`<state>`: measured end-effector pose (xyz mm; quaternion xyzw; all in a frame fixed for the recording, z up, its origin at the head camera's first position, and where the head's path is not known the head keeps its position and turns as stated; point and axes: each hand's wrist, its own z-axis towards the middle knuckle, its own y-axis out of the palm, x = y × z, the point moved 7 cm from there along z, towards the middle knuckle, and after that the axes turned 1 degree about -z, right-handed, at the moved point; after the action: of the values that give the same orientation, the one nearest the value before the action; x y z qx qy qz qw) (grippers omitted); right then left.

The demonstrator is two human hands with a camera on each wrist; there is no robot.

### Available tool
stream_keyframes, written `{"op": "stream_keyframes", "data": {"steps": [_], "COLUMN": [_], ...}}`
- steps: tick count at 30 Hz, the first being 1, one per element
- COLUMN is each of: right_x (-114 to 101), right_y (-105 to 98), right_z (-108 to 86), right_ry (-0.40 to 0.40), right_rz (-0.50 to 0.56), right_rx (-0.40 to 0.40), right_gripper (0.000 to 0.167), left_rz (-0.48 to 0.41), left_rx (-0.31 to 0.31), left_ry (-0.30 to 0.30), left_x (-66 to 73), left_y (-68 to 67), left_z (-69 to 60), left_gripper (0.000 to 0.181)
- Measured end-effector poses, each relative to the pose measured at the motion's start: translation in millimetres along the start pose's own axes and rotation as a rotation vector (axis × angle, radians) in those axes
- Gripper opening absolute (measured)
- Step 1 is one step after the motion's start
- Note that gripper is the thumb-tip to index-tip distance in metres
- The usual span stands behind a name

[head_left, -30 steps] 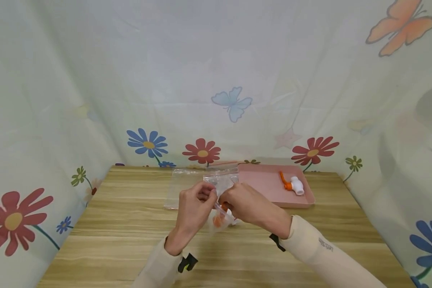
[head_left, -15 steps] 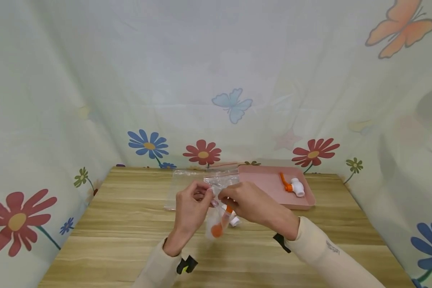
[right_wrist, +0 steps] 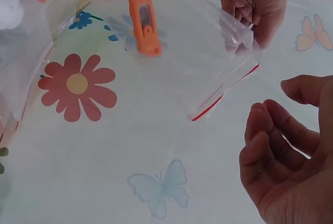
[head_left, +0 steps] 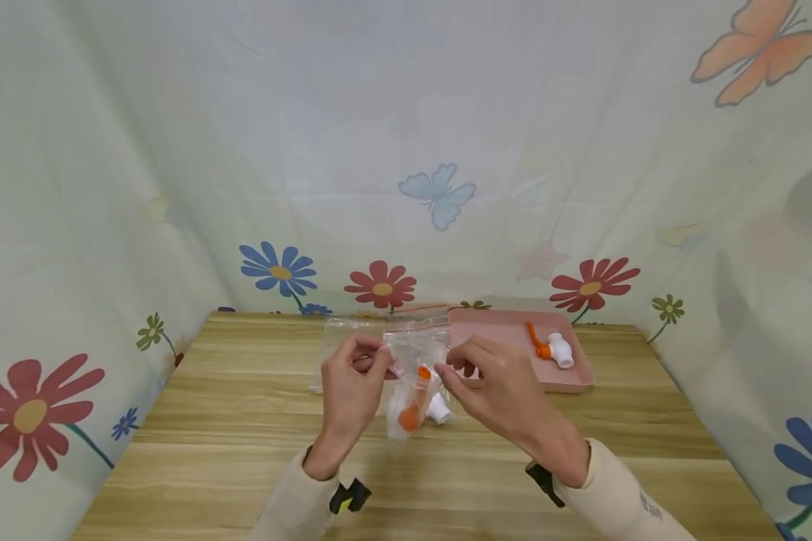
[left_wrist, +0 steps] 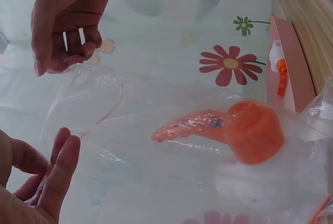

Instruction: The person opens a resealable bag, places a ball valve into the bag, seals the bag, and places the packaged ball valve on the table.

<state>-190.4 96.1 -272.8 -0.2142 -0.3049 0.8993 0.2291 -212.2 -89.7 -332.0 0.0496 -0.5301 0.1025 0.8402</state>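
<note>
Thumb and fingers of the left hand (head_left: 353, 383) pinch the top edge of a clear bag (left_wrist: 119, 156). The right hand (head_left: 497, 383) is close to the other side of the bag's top, thumb apart from fingers, with nothing in its grip. On the bag's top runs a red strip (right_wrist: 207, 109), which has a bend in it (I can't tell if it is pressed together). The step looks like work on this strip. To do it well, pull the strip straight, then squeeze it bit by bit, starting by the left pinch. A hard tug might stretch the thin plastic. An orange and white valve (left_wrist: 255, 133) sits low inside the bag, handle pointing up to the top, so it would help to keep that tip below the strip. Past it, a white pipe end (head_left: 438, 409) shows near the worktop (head_left: 243, 443). Farther off, another valve (head_left: 560, 351) lies in the pink tray (head_left: 487, 338), and a flat bag (head_left: 331, 353) lies left of the tray.
</note>
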Motion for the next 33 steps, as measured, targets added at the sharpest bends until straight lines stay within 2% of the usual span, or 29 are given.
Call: {"op": "stream_keyframes", "data": {"steps": [4, 9, 12, 15, 22, 30, 33], "right_x": [1.7, 7.2, 11.9, 14.2, 14.1, 11.0, 10.8], "right_y": [1.5, 10.1, 17.3, 21.5, 26.6, 22.0, 19.1], "right_z": [-7.6, -14.6, -16.2, -16.1, -14.5, -12.2, -10.4], "right_ry": [0.092, 0.202, 0.248, 0.269, 0.257, 0.162, 0.126], "right_rz": [-0.059, -0.130, -0.128, -0.097, -0.039, -0.020, 0.010], "right_rx": [-0.021, -0.091, -0.124, -0.122, -0.093, 0.007, 0.028], "right_gripper": [0.010, 0.018, 0.020, 0.016, 0.010, 0.002, 0.006], "left_rz": [-0.046, -0.090, -0.107, -0.116, -0.149, -0.135, -0.123], "left_rx": [0.021, 0.035, 0.028, 0.017, -0.003, -0.023, -0.018], "left_ry": [0.001, -0.006, -0.020, -0.034, -0.050, -0.058, -0.065], "left_x": [0.7, 2.4, 3.5, 4.0, 4.2, 4.7, 5.2], "left_y": [-1.2, -1.8, -1.1, -0.1, 1.4, 1.6, 0.8], "left_z": [-0.4, -1.2, -1.7, -2.4, -4.6, -5.6, -5.4], "left_gripper": [0.008, 0.007, 0.007, 0.008, 0.006, 0.005, 0.004]}}
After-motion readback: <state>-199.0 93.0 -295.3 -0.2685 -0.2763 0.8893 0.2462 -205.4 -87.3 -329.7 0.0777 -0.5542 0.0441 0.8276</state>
